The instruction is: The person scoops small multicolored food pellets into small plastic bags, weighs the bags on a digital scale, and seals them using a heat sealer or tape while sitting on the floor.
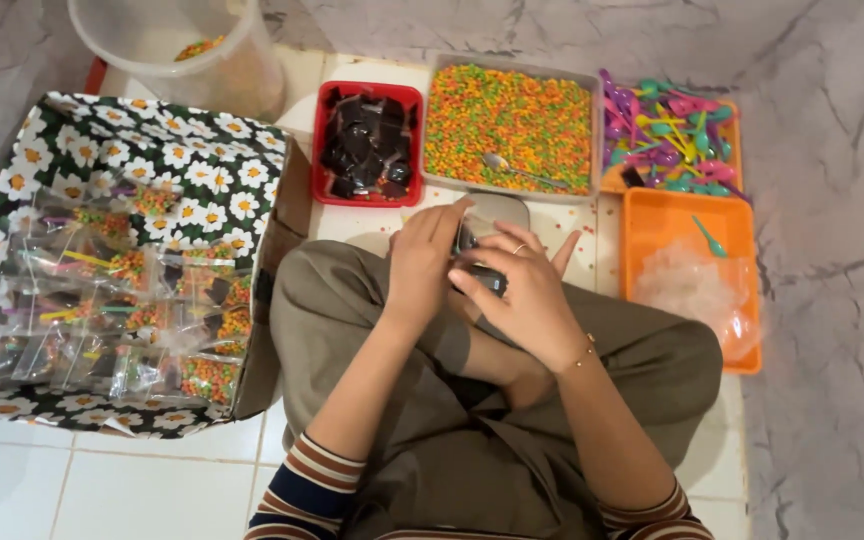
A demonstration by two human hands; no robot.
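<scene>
Left hand (420,262) and right hand (517,290) together hold a small clear packet (479,250) with dark contents over the lap. Ahead: red tray (324,150) of dark pieces, tray of coloured beads (510,125), plastic spoons (667,140). Daisy-print box (167,150) of filled packets on the left.

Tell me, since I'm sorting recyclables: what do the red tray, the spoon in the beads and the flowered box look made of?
Red tray: likely plastic, with smooth, glossy moulded walls.
Spoon: probably metal, silvery and reflective.
Flowered box: apparently cardboard under printed paper; a plain brown flap shows at its side.
</scene>
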